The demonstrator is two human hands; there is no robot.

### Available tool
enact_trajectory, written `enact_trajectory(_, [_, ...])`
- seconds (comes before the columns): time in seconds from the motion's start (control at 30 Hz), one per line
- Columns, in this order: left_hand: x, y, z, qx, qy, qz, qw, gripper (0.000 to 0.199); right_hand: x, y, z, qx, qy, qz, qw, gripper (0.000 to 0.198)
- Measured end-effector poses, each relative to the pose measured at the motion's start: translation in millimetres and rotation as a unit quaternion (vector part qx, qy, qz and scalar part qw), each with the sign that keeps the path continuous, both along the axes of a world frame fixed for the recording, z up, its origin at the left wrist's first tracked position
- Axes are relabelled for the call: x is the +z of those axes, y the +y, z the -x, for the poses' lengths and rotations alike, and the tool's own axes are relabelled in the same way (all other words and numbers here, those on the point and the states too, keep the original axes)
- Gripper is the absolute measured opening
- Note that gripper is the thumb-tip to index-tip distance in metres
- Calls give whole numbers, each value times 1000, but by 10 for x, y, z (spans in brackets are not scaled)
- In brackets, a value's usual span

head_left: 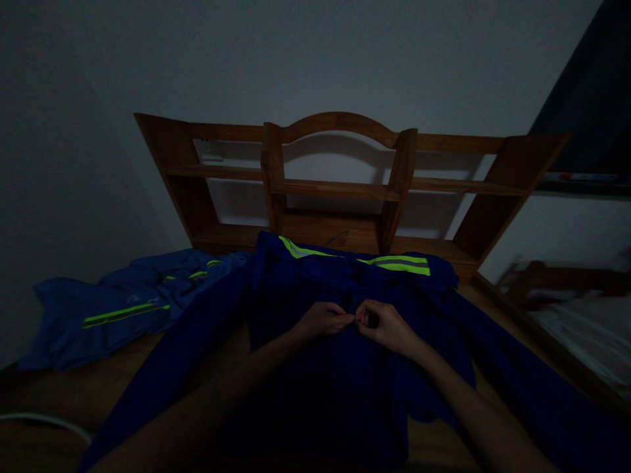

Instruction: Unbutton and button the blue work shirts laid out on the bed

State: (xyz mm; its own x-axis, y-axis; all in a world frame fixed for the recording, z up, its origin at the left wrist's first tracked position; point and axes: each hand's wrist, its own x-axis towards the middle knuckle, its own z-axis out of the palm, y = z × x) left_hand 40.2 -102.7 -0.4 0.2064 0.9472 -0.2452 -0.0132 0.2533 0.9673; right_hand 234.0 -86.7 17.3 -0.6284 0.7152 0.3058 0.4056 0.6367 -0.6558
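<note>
A dark blue work jacket [305, 368] with yellow-green and grey reflective strips lies spread on the wooden surface, its sleeves reaching out to both sides. Over the middle of its front, my left hand [328, 318] is closed in a pinch on the cloth. My right hand [384, 323] pinches the cloth too, with thumb and forefinger almost touching the left fingertips. Whether a button or other small fastener sits between the fingers is too dark to make out.
A second, lighter blue garment [133, 302] with yellow-green strips lies crumpled at the left. Behind the jacket stands a wooden shelf unit [340, 190] against the wall. A pale cable [44, 417] crosses the lower left. Whitish plastic or cloth [586, 335] is at the right.
</note>
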Motion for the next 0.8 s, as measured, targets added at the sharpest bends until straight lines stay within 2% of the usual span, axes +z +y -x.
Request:
enact_trajectory(0.23, [54, -36, 1, -20, 72, -39, 996, 45, 40, -37, 24, 0, -17, -45, 999, 14])
enact_trajectory(0.43, [-5, -5, 14, -16, 10, -27, 999, 41, 52, -46, 34, -2, -14, -33, 999, 13])
enact_trajectory(0.63, [56, -14, -6, -3, 0, -7, 1000, 36, 83, -34, 6, -10, -7, 1, 1000, 11])
enact_trajectory(0.8, [57, -11, 1, 2, -27, 8, 1000, 34, 100, -34, -6, -12, -6, -2, 1000, 10])
